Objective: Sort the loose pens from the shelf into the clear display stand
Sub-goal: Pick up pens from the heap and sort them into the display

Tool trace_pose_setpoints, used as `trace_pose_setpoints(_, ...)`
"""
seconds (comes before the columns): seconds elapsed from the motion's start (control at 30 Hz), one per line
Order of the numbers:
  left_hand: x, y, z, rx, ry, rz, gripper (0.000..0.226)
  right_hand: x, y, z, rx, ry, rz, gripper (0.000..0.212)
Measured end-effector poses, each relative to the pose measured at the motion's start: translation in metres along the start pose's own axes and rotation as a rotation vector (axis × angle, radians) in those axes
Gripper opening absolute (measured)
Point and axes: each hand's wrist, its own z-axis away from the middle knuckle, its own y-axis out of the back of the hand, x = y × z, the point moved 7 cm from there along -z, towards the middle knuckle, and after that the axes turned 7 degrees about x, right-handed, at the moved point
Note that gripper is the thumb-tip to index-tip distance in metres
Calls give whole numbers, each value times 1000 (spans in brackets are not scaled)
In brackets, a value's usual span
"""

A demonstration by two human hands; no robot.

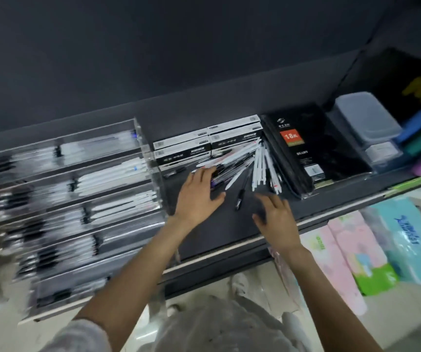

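Left hand lay flat, fingers spread, on pens; right hand hovered relaxed, empty, over shelf beside stand.

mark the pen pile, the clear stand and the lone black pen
pen pile [240, 161], head view, on the white barrels mid-pile
clear stand [151, 158], head view, on its right side wall
black pen [240, 198], head view, on its barrel

Both hands out fwd, L & R, fingers spread flat.
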Motion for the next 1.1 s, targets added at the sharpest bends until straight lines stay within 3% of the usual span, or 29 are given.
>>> trace_pose_setpoints(0.13, -3, -47, -50, -137, 75, -160, 82, 21, -18, -27, -118, 68, 49, 54)
trace_pose_setpoints(0.37, 19, -83, -68, -214, 76, -397, 89, 34, -31, -48, -194, 119, 89, 60)
trace_pose_setpoints(0.53, 17, -88, -76, -194, 181, -200, 73, 35, -33, -51, -215, 119, 65, 62)
trace_pose_setpoints(0.7, 4, -86, -83, -266, 311, -85, 72, 35, -35, -52, -220, 113, 86, 63)
trace_pose_setpoints(0.93, -1, -82, -86, -315, 250, -193, 56, 32, -35, -55, -221, 125, 78, 60)
trace_pose_setpoints(1.1, 3, -60, -83, -255, 198, -194, 48, 35, -30, -54, -255, 93, 31, 55)
